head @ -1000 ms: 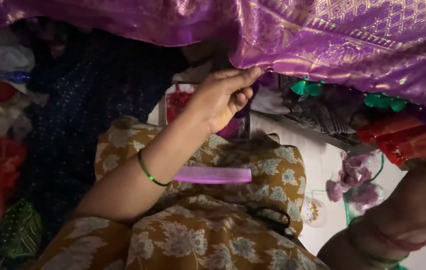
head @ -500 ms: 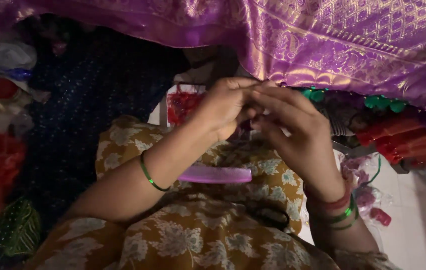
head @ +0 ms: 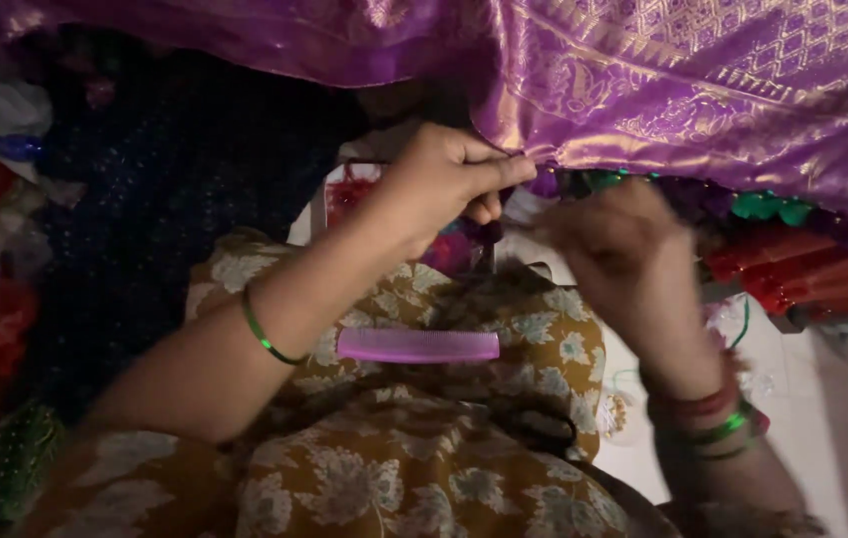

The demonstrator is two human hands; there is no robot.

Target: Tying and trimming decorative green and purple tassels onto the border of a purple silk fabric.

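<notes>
Dim floor setting, with a lap in mustard floral cloth (head: 424, 468) bearing a lilac plastic comb (head: 417, 345). The left hand (head: 444, 184) pinches the gold-bordered edge of a purple woven silk fabric (head: 683, 90). The right hand (head: 623, 244), half a second ago meeting the left, has drawn slightly apart, blurred, its grip indeterminable.

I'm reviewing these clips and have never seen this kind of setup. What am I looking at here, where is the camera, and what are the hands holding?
There is no machine: a camera worn on a person's head looks down at their two bare hands. The left hand pinches the gold-patterned edge of a purple cloth that hangs across the top. The right hand is blurred, close to that same edge; whether it grips anything cannot be told. A purple comb lies on the lap, on mustard flowered fabric. Both wrists wear bangles.
</notes>
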